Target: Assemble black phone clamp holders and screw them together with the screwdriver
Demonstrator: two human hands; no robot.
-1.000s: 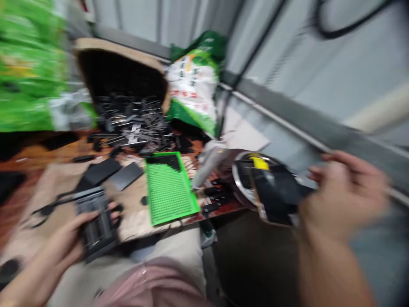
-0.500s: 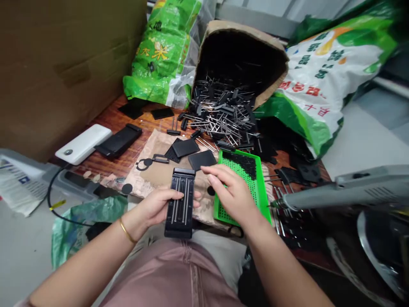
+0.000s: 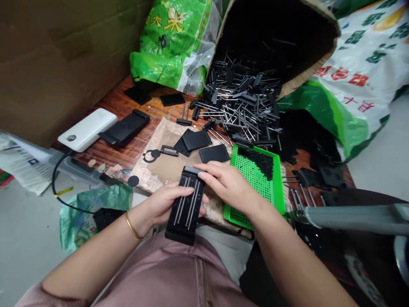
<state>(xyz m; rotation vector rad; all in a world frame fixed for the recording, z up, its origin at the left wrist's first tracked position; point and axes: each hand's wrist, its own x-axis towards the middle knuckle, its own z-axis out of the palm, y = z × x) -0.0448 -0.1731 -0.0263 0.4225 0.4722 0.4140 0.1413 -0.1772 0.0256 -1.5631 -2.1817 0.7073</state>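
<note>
Over my lap, my left hand [image 3: 168,200] is closed around a long black plastic holder [image 3: 182,217] with thin metal rods along its face. The thumb lies across the rods and the fingertips show at the far side. My right hand [image 3: 228,185] grips the upper end of the same holder with thumb and fingers; what may be under these fingertips is hidden. Just beyond, flat black plates [image 3: 198,140] and a small black frame [image 3: 169,150] lie on the worn board [image 3: 159,132]. A green perforated tray [image 3: 281,192] with small black pieces is to the right.
An open cardboard box [image 3: 306,79] spills rod-and-plastic parts [image 3: 239,102] over the table. A white power bank [image 3: 87,130] lies beside another black holder [image 3: 126,128] at the left. An electric screwdriver [image 3: 351,219] juts in from the right. Green sacks [image 3: 172,47] stand behind.
My right hand has come left from beside the tray onto the holder's upper end. The holder is tilted more to the right. The whole view has shifted.
</note>
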